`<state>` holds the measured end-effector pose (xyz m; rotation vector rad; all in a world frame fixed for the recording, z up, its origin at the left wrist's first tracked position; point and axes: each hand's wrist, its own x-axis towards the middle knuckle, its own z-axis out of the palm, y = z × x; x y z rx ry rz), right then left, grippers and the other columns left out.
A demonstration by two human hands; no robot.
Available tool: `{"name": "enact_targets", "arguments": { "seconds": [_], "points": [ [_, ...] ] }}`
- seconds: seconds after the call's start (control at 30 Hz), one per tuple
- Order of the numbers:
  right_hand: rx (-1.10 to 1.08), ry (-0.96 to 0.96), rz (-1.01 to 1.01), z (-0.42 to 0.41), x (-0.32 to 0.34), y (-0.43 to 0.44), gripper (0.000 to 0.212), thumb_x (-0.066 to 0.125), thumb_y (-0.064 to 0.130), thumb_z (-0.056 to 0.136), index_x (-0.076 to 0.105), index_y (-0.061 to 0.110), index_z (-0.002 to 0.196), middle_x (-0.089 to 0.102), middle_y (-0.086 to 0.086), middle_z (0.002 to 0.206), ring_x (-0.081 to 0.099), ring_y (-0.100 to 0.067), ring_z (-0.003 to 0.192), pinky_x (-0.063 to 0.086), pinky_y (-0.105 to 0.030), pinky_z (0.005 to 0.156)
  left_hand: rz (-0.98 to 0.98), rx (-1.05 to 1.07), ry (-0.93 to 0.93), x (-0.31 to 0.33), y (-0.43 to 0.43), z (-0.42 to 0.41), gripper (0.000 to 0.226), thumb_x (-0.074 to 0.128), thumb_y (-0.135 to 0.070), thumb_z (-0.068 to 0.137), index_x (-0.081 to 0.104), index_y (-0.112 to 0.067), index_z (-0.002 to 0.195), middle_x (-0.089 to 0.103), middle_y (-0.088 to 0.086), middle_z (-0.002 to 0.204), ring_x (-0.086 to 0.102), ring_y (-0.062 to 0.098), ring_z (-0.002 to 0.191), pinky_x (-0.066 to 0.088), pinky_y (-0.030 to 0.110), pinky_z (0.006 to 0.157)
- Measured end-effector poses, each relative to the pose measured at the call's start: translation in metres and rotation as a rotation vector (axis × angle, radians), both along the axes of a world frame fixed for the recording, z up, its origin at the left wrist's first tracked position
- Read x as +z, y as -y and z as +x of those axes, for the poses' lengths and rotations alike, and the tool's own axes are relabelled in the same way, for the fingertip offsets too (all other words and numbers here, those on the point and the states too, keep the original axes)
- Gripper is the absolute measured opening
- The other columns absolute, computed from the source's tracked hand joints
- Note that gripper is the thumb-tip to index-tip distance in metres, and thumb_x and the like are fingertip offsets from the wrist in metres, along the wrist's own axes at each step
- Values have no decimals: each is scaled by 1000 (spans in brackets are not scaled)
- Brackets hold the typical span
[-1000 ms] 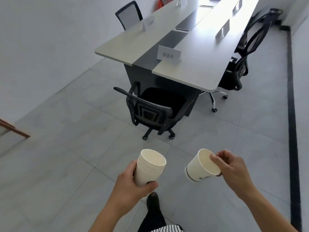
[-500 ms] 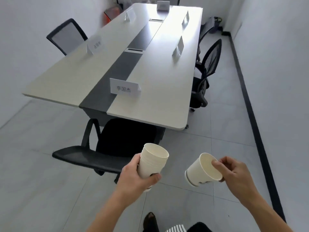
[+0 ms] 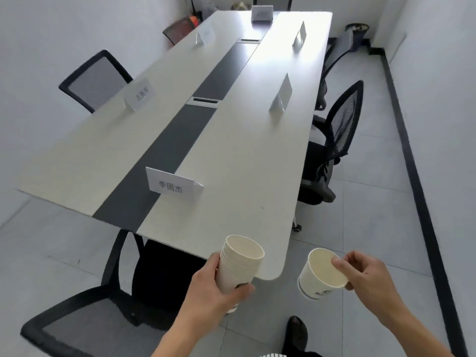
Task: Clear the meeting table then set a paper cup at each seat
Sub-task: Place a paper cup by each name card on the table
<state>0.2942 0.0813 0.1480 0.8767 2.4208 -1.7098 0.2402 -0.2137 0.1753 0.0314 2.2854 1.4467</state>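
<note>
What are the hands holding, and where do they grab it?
The left hand wraps round the side of a stack of paper cups. The right hand pinches the rim of a single cup.

The only view comes from a wide-angle camera worn on the person's head. It stands above the near right corner of the meeting table point(image 3: 244, 163) and faces forward and down along the table's length to its far end. Closest to the lens, low in the frame, are the left hand point(image 3: 208, 287) gripping a stack of cups point(image 3: 239, 264) and the right hand point(image 3: 365, 276) pinching a paper cup point(image 3: 319, 276).
</note>
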Motion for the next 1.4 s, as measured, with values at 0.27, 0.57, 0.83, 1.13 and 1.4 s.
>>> {"name": "enact_targets", "arguments": {
  "seconds": [0.27,0.57,0.83,1.13,1.4],
  "points": [
    [323,-18,113,-185,-7,-2,30,67,23,88,52,12,64,50,6,51,49,-14,50,43,-35,57,-35,289,8,-2,-6,-59,47,87,-31,63,60,-32,101,69,-13,92,66,6,86,58,29,76],
    [488,19,145,-377,-30,104,12,60,23,86,56,13,80,69,-4,71,72,-23,60,47,-33,55,-5,466,59,-27,46,-145,42,89,-22,65,61,-26,96,71,-3,89,67,13,81,55,17,61],
    [520,88,232,-502,-70,200,10,56,17,85,57,9,88,65,-2,68,67,-16,53,45,-29,51,9,543,137,-49,81,-201,48,86,-35,59,58,-35,99,70,-15,89,67,7,80,60,33,74],
    [492,146,290,-549,-108,231,4,55,15,81,55,13,85,70,-8,80,68,-15,52,56,-37,62,10,604,229,-75,93,-223,54,85,-40,56,58,-35,102,69,-14,85,68,12,78,61,40,74],
    [532,179,292,-545,-97,207,20,62,35,78,61,18,89,70,3,76,72,-14,63,61,-41,69,-58,487,125,-68,89,-253,54,86,-37,61,56,-38,106,68,-21,91,66,3,86,58,27,75]
  ]
}}
